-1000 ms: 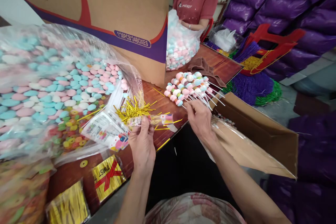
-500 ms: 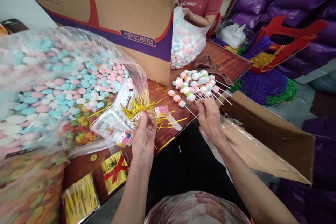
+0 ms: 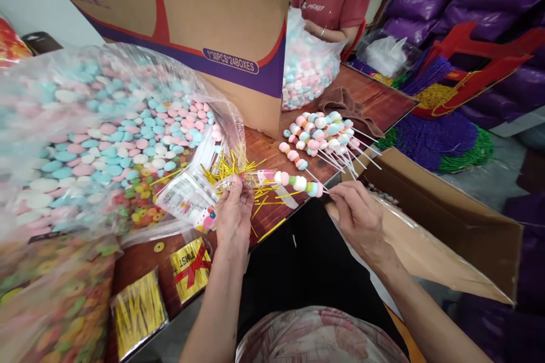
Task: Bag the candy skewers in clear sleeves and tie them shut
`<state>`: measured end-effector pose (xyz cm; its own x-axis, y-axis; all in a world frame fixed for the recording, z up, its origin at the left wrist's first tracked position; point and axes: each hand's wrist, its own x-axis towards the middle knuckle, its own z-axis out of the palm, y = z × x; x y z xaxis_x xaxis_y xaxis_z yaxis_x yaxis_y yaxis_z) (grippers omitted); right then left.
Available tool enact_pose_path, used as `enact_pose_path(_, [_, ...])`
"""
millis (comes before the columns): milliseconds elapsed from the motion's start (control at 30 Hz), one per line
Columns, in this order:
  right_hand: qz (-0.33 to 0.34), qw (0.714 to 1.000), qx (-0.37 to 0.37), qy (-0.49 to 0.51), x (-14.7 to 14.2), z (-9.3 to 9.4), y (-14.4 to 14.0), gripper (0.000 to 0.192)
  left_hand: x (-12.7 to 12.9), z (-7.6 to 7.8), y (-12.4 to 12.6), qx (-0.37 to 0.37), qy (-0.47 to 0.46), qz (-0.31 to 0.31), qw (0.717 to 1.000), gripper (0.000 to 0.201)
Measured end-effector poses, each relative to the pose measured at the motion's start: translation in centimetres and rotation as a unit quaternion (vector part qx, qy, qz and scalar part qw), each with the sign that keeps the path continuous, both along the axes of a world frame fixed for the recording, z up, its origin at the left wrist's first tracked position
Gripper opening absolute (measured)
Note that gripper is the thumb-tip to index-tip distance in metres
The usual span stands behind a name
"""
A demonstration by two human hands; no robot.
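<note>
My right hand [image 3: 356, 212] pinches the white stick of a candy skewer [image 3: 298, 182] strung with pink, white, green and blue sweets. Its far end meets the mouth of a clear printed wrapper [image 3: 260, 177]; I cannot tell how far inside it is. My left hand [image 3: 235, 210] has that wrapper between thumb and fingers. A pile of candy skewers [image 3: 322, 133] lies beyond, sticks pointing right, with one skewer [image 3: 293, 155] a little apart. Behind my left hand are loose gold twist ties [image 3: 230, 165] and a stack of flat printed wrappers [image 3: 181, 195].
On the left a big clear bag [image 3: 106, 136] holds pastel sweets and gummy rings. Packs of gold twist ties [image 3: 140, 313] lie near the table edge. A tall carton [image 3: 238, 28] stands behind. An open box [image 3: 460, 227] is at right. A co-worker [image 3: 336, 0] sits across.
My right hand has drawn a skewer from the pile and brought its sweets to the wrapper's mouth. The left hand keeps the wrapper in nearly the same place. The view has shifted slightly.
</note>
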<state>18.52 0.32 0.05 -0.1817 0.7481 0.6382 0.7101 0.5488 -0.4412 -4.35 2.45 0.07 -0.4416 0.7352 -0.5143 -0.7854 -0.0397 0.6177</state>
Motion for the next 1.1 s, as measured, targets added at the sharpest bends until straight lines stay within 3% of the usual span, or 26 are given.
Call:
enact_pose_path(267, [0.013, 0.999, 0.003, -0.031, 0.9, 0.9, 0.3, 0.015, -0.7, -0.5, 0.1, 0.015, 0.052, -0.046, 0.997, 0.031])
enact_pose_path(633, [0.020, 0.998, 0.031, -0.048, 1.0, 1.0, -0.1, 0.017, -1.0, -0.7, 0.1, 0.002, 0.065, -0.076, 0.995, 0.031])
enact_pose_path(933, [-0.009, 0.999, 0.039, -0.030, 0.9, 1.1, -0.4, 0.016, -0.9, -0.6, 0.0, 0.006, 0.082, -0.076, 0.994, 0.033])
enact_pose_path(1100, [-0.032, 0.993, 0.088, -0.068, 0.5, 0.9, -0.9, 0.017, 0.2, -0.1, -0.3, 0.004, 0.117, -0.046, 0.992, 0.035])
